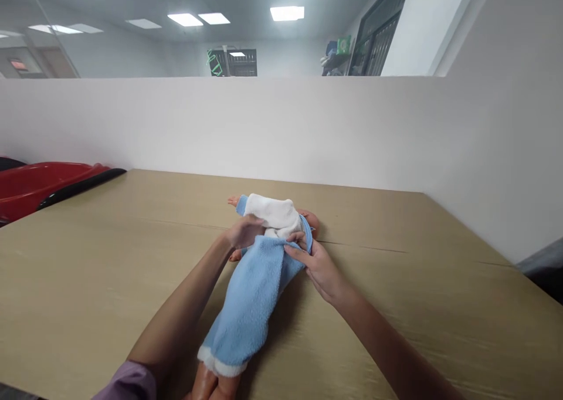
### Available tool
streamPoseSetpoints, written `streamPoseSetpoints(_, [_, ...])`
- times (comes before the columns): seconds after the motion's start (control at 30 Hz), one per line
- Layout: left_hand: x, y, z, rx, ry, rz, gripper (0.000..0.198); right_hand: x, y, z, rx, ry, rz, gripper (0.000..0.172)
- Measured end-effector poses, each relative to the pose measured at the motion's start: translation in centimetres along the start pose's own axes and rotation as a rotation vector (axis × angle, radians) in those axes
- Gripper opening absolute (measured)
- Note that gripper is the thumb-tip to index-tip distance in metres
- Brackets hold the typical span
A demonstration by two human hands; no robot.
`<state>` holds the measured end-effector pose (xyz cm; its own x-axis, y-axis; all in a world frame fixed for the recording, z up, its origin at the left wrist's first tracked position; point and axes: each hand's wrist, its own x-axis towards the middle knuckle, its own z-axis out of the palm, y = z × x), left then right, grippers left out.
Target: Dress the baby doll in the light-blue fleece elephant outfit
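Observation:
A baby doll [211,382] lies on the wooden table, its legs toward me and its head at the far right, partly hidden by its clothing. It wears a white fleece sleeve and top [272,211] with a light blue cuff, and a blue fleece garment [253,300] with white hems covers its lower body. My right hand [320,268] pinches the upper edge of the blue garment near the doll's neck. Against the doll's side, under the white sleeve, rests my left hand [245,232]; its fingertips are hidden by the cloth.
The wooden table [109,259] spreads out around the doll, with a seam across it. A red plastic tub-like object [53,180] with a black edge stands at the left. Behind the table rises a white wall [264,130] with a window above.

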<state>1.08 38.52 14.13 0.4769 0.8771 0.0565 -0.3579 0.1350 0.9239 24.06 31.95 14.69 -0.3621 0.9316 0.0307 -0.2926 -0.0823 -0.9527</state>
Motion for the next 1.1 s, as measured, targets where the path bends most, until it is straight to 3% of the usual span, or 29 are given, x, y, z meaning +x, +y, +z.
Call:
streamPoseSetpoints(0.17, [-0.3, 0.3, 0.1, 0.197, -0.025, -0.073, 0.074, 0.1, 0.8, 0.6, -0.021, 0.076, -0.099, 0.037])
streamPoseSetpoints(0.3, [-0.4, 0.8, 0.8, 0.357, 0.15, -0.053, 0.069, -0.3, 0.7, 1.0, -0.079, 0.107, -0.129, 0.042])
streamPoseSetpoints(0.43, [-0.5, 0.6, 1.3, 0.247, 0.238, -0.023, 0.062, -1.5, 1.8, 1.1, -0.055, 0.05, -0.191, 0.057])
streamPoseSetpoints(0.6, [-0.4, -0.1, 1.0, 0.086, 0.293, 0.027, 0.063, -2.7, 5.3, 1.1, -0.113, 0.054, -0.233, 0.076])
streamPoseSetpoints(0.67, [-0.3, -0.2, 1.0, 0.037, 0.315, 0.034, 0.06, -3.0, 6.2, 0.8, -0.218, 0.063, -0.22, 0.069])
streamPoseSetpoints(0.8, [0.1, 0.2, 0.9, -0.053, 0.344, 0.007, 0.054, -3.3, 6.2, -0.1, -0.579, -0.038, -0.282, 0.026])
streamPoseSetpoints(0.93, [0.3, 0.5, 0.1, -0.11, 0.378, -0.027, 0.045, -3.1, 5.3, -1.1, -0.813, -0.119, -0.376, 0.024])
streamPoseSetpoints(1.1, [0.5, 0.2, -0.8, -0.193, 0.347, 0.002, 0.043, -2.5, 6.2, -1.6, -0.681, -0.032, -0.367, 0.023])
